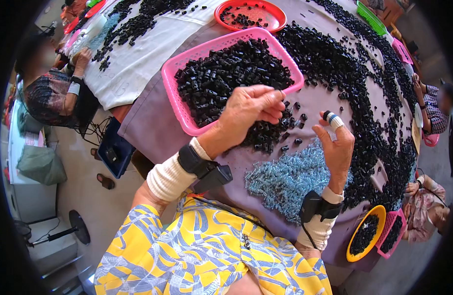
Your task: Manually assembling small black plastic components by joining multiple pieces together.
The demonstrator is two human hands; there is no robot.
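Now the left hand [248, 110] has fingers [274, 104] pinched over black parts [265, 135], right hand [337, 147] fingers spread above springs [285, 179]; a loose pinch could scatter pieces.

L fingers [273, 105] hide held part, co-worker faces blurred

Yellow patterned dress [206, 246], cream knit wrist sleeves [170, 178], black wrist devices [206, 169], taped fingertip [334, 120].
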